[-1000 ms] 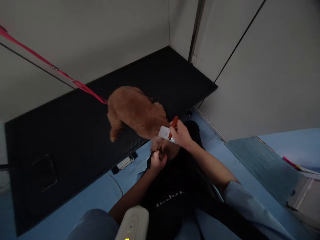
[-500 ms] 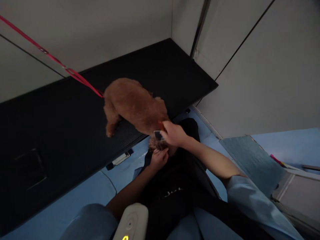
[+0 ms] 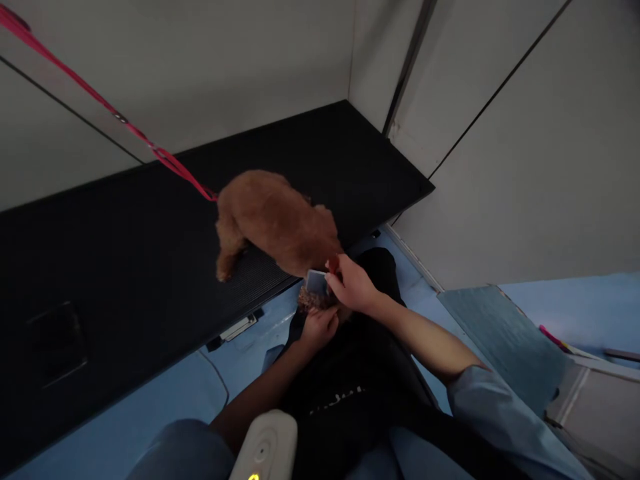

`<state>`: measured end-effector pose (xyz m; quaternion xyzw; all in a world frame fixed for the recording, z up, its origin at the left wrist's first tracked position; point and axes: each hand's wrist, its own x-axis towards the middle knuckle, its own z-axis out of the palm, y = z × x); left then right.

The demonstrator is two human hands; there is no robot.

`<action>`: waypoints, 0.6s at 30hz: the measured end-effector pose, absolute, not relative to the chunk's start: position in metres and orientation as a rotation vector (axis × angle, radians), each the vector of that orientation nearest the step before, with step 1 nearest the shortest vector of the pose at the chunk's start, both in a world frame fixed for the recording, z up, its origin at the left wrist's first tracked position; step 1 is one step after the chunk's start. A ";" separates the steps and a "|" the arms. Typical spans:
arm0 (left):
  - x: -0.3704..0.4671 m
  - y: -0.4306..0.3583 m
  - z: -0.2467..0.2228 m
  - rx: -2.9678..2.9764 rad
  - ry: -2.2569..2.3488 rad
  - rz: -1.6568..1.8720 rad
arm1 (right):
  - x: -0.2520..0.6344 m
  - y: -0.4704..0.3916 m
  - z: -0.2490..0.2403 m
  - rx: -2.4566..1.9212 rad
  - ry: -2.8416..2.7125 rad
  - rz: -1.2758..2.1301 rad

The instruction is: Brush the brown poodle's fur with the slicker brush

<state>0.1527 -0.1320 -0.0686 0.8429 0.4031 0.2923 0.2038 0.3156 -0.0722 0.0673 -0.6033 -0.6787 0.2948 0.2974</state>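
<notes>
A curly brown dog [image 3: 273,217] stands on the black table [image 3: 140,247], its front end leaning over the near edge toward my lap. My right hand [image 3: 354,285] is closed round the reddish handle of a slicker brush [image 3: 316,281], whose flat grey back faces up. The brush head lies at the curly fur [image 3: 310,300] near the dog's head. Just below it, my left hand [image 3: 320,328] pinches that fur between thumb and fingers. The dog's face and the brush's bristles are hidden.
A red leash [image 3: 165,159] runs from the dog's rear to the upper left. Pale wall panels [image 3: 240,60] border the table. A blue-grey board [image 3: 505,340] lies on the blue floor at right. A white device [image 3: 265,447] shows at the bottom.
The brush has tilted, so more of its flat back shows beside the fur. The whole view has shifted, with dog and table appearing slightly lower. My left hand stays on the fur.
</notes>
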 end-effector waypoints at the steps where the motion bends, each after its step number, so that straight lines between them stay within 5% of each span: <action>1: 0.149 -0.132 -0.062 2.344 1.142 0.830 | 0.318 -0.078 0.062 -1.636 -1.748 0.862; 8: 0.146 -0.093 -0.005 1.852 1.730 1.149 | 0.328 -0.132 0.026 -1.759 -1.293 0.943; 18: 0.162 -0.087 -0.048 1.730 1.754 0.883 | 0.344 -0.117 0.029 -1.763 -1.203 0.707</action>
